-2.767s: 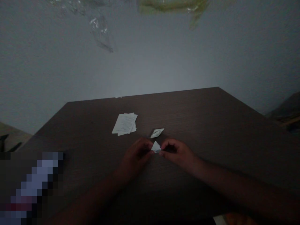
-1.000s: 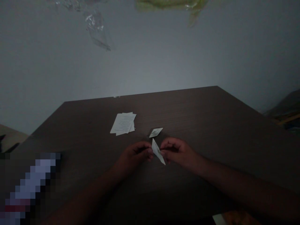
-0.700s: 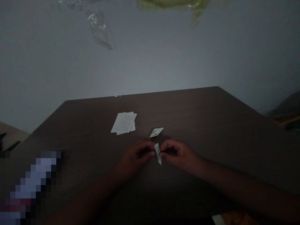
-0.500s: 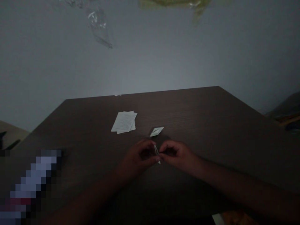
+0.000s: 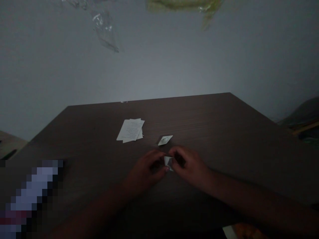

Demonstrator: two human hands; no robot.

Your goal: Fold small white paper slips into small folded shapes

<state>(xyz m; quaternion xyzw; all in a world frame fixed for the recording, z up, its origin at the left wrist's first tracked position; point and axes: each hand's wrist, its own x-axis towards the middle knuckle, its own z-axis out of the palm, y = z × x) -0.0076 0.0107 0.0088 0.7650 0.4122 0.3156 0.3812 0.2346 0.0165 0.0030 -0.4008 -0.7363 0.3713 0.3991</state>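
- Currently, a small folded white paper piece (image 5: 168, 162) is gripped between both hands, above the middle of the desk.
- Left hand (image 5: 149, 166): closed, fingers curled on the piece's left side.
- Right hand (image 5: 189, 162): closed, fingers curled over its right side.
- A folded white paper diamond (image 5: 165, 140) lies just beyond the hands.
- A stack of printed white paper sheets (image 5: 130, 130) lies further left on the dark brown wood-grain desk (image 5: 199, 122).
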